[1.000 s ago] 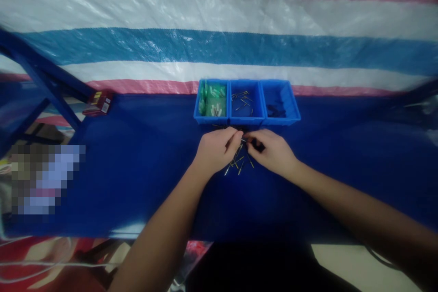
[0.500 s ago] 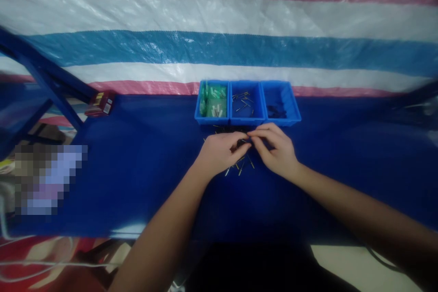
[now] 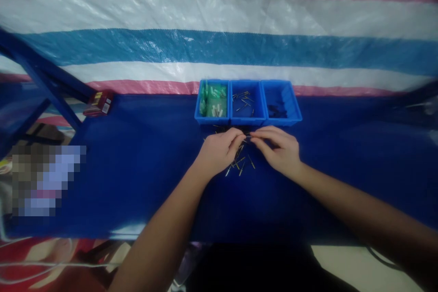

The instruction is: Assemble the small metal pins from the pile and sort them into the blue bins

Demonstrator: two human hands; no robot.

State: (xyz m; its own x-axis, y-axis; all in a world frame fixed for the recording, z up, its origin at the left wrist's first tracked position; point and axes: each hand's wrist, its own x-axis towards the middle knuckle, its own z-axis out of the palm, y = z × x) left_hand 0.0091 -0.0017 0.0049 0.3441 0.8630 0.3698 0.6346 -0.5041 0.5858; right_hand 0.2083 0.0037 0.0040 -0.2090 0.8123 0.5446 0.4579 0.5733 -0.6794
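My left hand (image 3: pixel 221 148) and my right hand (image 3: pixel 278 146) meet fingertip to fingertip just in front of the blue bins, both closed in a pinch. Between them shows a thin, pale metal pin (image 3: pixel 248 137), its ends hidden in the fingers. Below and behind my left hand, several slim gold-and-silver metal pins (image 3: pixel 241 167) lie scattered on the blue table. More such pins (image 3: pixel 243 104) rest in the middle bin. The left bin holds small white pieces (image 3: pixel 216 110) on green plastic, the right bin small dark pieces (image 3: pixel 277 111).
Three joined blue bins (image 3: pixel 248 121) stand at the back of the blue table (image 3: pixel 143 169), against a striped plastic sheet (image 3: pixel 219 48). A dark red box (image 3: pixel 98 103) sits at the back left, beside a blue metal frame (image 3: pixel 54 77). White cables (image 3: pixel 51 263) run at lower left.
My left fingers have closed from a looser curl into a tight pinch. My right hand has shifted slightly right and down, and the thin pin now shows between the hands.
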